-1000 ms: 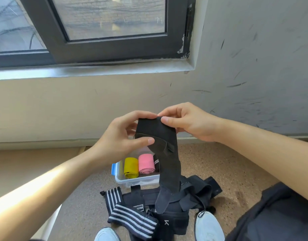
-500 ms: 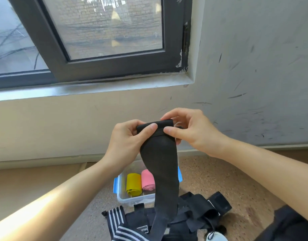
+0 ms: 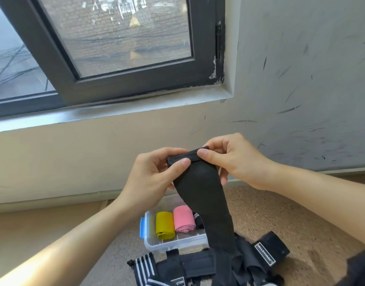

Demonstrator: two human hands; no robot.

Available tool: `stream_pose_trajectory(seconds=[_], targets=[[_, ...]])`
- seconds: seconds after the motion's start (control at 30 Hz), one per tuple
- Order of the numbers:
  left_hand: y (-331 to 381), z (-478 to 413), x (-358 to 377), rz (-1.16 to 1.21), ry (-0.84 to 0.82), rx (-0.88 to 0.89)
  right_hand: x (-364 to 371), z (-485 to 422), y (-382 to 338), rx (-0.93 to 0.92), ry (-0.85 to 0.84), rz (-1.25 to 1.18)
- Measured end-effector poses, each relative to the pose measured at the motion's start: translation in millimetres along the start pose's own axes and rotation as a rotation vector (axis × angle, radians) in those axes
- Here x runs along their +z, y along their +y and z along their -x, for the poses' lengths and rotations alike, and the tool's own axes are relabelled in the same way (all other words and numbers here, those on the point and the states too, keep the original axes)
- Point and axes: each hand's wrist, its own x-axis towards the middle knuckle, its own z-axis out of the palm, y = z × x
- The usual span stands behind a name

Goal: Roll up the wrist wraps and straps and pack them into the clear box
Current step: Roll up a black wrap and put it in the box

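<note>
Two hands hold one black wrap (image 3: 204,199) up in front of the wall (image 3: 301,79), below the window (image 3: 126,38); head view only.

Grip: my left hand (image 3: 152,178) pinches the top end of the wrap between thumb and fingers. My right hand (image 3: 235,162) pinches the same end from the opposite side, thumb on the front face. Both grasps are firm on the cloth.

Wrap: a narrow fold is turned over at the top. The remainder hangs loose and straight down. I cannot tell whether its lower end touches the pile beneath.

Clear box (image 3: 173,245): stands on the speckled floor (image 3: 270,213), below the hands, with a blue latch (image 3: 142,227) on its left end. Inside, a yellow roll (image 3: 164,225) lies at the left end and a pink roll (image 3: 184,220) just beside it. A dark roll (image 3: 199,220) sits right of the pink, mostly hidden by the hanging wrap.

Unrolled stock: just beside the box's near edge lie a black-and-white striped wrap (image 3: 143,267), a heap of black straps (image 3: 198,265) and a labelled strap (image 3: 268,250) on the right.
</note>
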Motion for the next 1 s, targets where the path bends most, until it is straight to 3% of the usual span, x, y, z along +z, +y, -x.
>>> stream_pose_trajectory(seconds=[0.23,0.43,0.53,0.73,0.83,1.0], targets=[[-7.0,-0.3,3.1,-0.032,0.057,0.063,4.7,4.3,-3.4,0.049,-0.099,-0.191],[-9.0,1.6,3.2,-0.118,0.068,0.138,10.3,8.1,-7.3,0.143,-0.068,-0.341],[-3.6,4.7,3.2,-0.081,0.049,0.043,9.2,8.7,-7.6,0.143,-0.05,-0.334],[2.7,7.7,-0.3,0.188,-0.01,-0.351,8.4,12.9,-6.4,0.097,-0.006,-0.262],[5.6,8.3,-0.4,0.318,-0.001,-0.369,10.7,12.6,-7.2,0.048,0.023,-0.23],[6.2,12.8,-1.1,0.285,0.009,-0.3,11.9,16.1,-11.2,-0.038,0.031,-0.099]])
